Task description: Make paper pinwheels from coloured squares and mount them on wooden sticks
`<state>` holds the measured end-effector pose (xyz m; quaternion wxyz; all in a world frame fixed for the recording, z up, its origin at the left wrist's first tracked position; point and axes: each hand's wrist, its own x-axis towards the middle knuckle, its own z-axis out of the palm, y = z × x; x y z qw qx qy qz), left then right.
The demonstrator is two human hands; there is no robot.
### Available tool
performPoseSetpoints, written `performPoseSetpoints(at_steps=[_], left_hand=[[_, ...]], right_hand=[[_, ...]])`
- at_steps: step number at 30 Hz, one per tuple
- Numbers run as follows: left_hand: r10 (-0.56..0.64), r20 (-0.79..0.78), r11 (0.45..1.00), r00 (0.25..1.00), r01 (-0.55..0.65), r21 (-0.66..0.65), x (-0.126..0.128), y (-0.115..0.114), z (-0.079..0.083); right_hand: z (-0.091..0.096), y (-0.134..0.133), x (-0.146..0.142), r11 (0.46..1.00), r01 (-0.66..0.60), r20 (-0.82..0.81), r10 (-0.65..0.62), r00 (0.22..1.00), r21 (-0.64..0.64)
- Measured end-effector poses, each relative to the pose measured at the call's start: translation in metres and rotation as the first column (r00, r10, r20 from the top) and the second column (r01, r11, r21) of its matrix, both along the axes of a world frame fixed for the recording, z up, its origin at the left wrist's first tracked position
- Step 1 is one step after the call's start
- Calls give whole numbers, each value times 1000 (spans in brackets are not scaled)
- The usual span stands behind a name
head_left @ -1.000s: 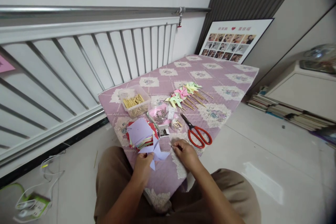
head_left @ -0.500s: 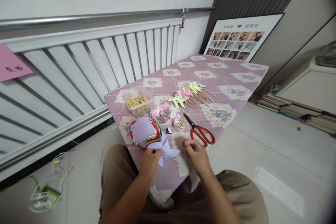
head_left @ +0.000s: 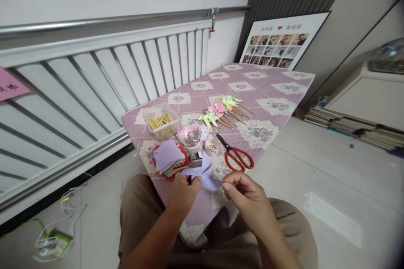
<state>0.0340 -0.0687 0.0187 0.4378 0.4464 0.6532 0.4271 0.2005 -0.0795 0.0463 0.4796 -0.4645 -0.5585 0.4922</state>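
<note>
A lilac paper pinwheel (head_left: 206, 172) with folded blades is pinched between the thumb and fingers of my left hand (head_left: 186, 191), just above the near corner of the table. My right hand (head_left: 248, 195) is closed in a pinch beside the pinwheel's right blade; whatever lies between its fingertips is too small to make out. To the left of the pinwheel sits a stack of coloured paper squares (head_left: 168, 156), lilac on top. Just behind it stand a small box (head_left: 195, 157) of dark bits and a pink dish (head_left: 189, 134) of small metal pieces.
Red-handled scissors (head_left: 238, 157) lie right of a small round tub (head_left: 211, 146). Finished pinwheels on sticks (head_left: 221, 111) rest farther back. A clear plastic box (head_left: 162, 122) holds short wooden sticks. The radiator (head_left: 126, 71) runs along the table's left side.
My right hand has turned and come in closer to the pinwheel's right blade. The pinwheel has tilted and turned in my left hand. The view has shifted slightly.
</note>
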Motion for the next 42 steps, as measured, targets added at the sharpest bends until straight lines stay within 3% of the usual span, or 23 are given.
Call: performPoseSetpoints(at_steps=[4, 10, 17, 24, 31, 42], left_hand=[[-57, -86, 992, 995, 66, 104, 3, -4, 13], [-108, -171, 987, 979, 126, 97, 4, -7, 9], [-105, -213, 985, 971, 132, 113, 7, -6, 13], [-133, -230, 971, 964, 173, 163, 7, -7, 17], [-158, -256, 971, 954, 197, 137, 6, -8, 19], [-207, -166, 963, 964, 230, 137, 5, -9, 23]], right_hand=[[0, -1, -10, 998, -17, 117, 10, 993, 57], [-1, 1, -13, 960, -96, 372, -9, 928, 263], [-1, 1, -12, 906, -124, 452, -80, 888, 404], [0, 3, -13, 865, -211, 445, -16, 896, 456], [-2, 4, -11, 863, -236, 456, 8, 890, 446], [-3, 6, -10, 868, -215, 495, -41, 868, 448]])
